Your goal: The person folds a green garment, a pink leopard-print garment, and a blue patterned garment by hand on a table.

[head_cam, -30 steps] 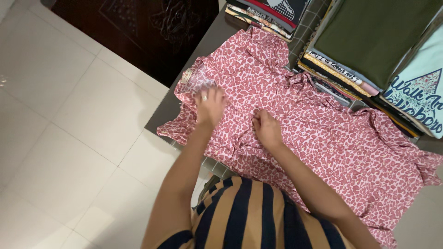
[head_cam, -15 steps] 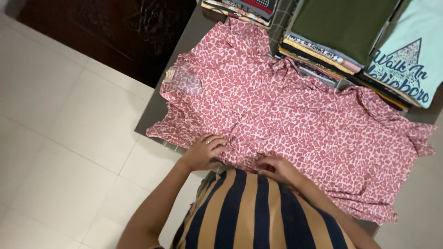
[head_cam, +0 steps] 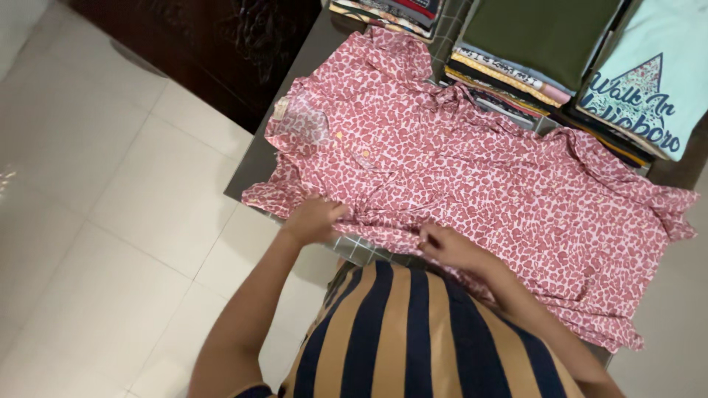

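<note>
Both hands, left hand (head_cam: 316, 220) and right hand (head_cam: 451, 247), have drawn back to the pink patterned garment's (head_cam: 472, 158) near edge, fingers pinching its hem.

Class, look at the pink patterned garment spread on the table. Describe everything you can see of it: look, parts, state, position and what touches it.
The pink garment is thin-looking woven cloth, pale pink with darker red blotches like an animal print. It lies spread flat, slightly wrinkled, across the grey table, with a collar and small buttons towards the left end and a ruffled hem at the right. Its far edge meets the stacks of folded clothes. The left hand and right hand both pinch its near edge.
</note>
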